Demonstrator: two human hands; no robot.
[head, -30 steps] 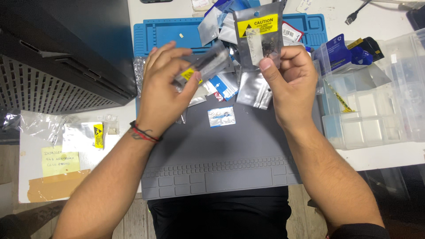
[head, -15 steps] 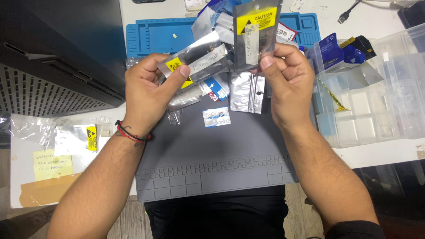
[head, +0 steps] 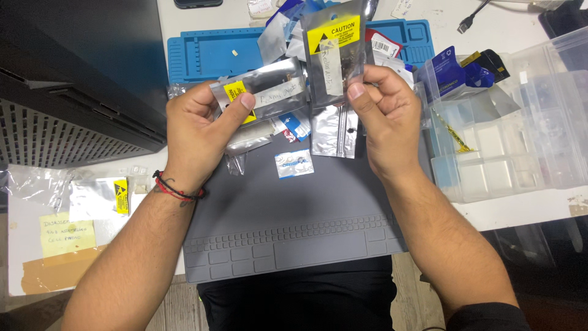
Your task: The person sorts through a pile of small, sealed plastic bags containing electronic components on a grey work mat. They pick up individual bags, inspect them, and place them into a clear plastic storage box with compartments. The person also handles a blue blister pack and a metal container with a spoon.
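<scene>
My left hand (head: pixel 199 132) holds a silver anti-static bag (head: pixel 269 92) with a yellow label, lying sideways above the grey work mat (head: pixel 288 208). My right hand (head: pixel 386 113) holds a second silver anti-static bag (head: pixel 334 58) upright, its yellow label at the top. The two bags sit side by side, almost touching. Under them lies a heap of more silver and clear bags (head: pixel 334 132). A small blue-and-white packet (head: pixel 294 164) rests on the mat just below my hands.
A blue tray mat (head: pixel 208 52) lies behind the heap. A clear compartment box (head: pixel 508 153) stands at the right, with a blue pouch (head: pixel 456 76) behind it. A black case (head: pixel 67 86) fills the left. A yellow note (head: pixel 64 233) and another bag (head: pixel 98 196) lie at lower left.
My left hand turned its bag flat so its face shows and brought it beside the right hand's bag. Both hands drew closer together.
</scene>
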